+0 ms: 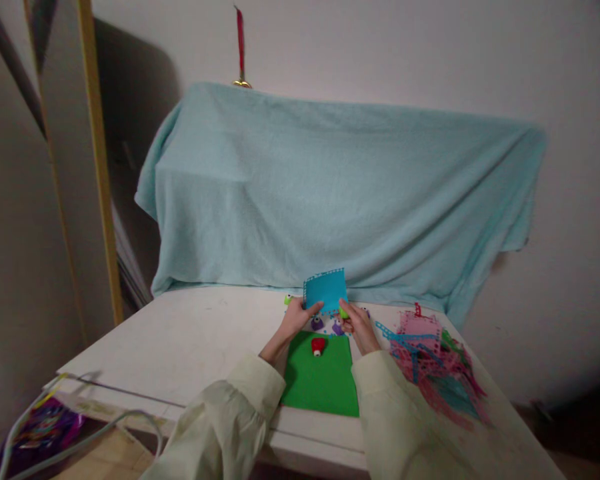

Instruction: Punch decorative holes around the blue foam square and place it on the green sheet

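A blue sheet of paper [326, 292] is raised above the table, with small cut-outs along its left and top edges. My left hand [296, 317] pinches its lower left part, thumb on top. At the lower right corner, my right hand [359, 324] is closed around a small lime-green craft punch [343, 313], which touches or overlaps the paper; its far side is hidden. Below the paper stand a purple punch [317, 323] and a second purple punch [337, 327], with blue bits around them. Nearer me, a red punch [319, 346] rests on a green sheet [321, 387].
Another lime-green punch [288, 300] sits behind my left hand. Pink, blue and green punched paper scraps [430, 360] are heaped on the table's right side. A light blue towel [330, 187] hangs behind the white table [180, 347]. A cable [125, 417] loops at the front left.
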Available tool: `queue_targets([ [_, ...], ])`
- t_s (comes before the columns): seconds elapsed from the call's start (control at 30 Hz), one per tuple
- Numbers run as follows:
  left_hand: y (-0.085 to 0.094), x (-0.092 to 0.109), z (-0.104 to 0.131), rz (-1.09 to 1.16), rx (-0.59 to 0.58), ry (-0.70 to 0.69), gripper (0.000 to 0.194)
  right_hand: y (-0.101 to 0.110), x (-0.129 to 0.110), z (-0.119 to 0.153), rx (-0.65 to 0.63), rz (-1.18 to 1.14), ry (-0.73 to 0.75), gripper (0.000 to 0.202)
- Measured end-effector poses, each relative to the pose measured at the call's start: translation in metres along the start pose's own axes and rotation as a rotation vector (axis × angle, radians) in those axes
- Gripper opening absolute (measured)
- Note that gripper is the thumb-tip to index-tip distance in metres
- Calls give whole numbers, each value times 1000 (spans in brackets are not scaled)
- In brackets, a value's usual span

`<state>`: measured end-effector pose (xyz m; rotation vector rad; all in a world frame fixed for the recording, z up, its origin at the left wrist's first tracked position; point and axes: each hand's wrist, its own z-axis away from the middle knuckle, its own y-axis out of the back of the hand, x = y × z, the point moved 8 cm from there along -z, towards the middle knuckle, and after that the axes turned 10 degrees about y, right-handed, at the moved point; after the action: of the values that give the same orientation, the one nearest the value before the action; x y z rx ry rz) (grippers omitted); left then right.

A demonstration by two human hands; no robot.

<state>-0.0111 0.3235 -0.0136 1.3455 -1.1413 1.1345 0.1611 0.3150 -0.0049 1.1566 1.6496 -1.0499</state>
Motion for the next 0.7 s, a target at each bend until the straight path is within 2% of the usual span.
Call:
queue_targets([
  [0.5, -1, -1, 0, -17, -10, -4, 44, -1, -4, 1, -10, 19, 48, 40],
  [0.7, -4, 6, 4, 107, -41, -4, 45, -5, -4, 1, -47, 3, 48, 41],
])
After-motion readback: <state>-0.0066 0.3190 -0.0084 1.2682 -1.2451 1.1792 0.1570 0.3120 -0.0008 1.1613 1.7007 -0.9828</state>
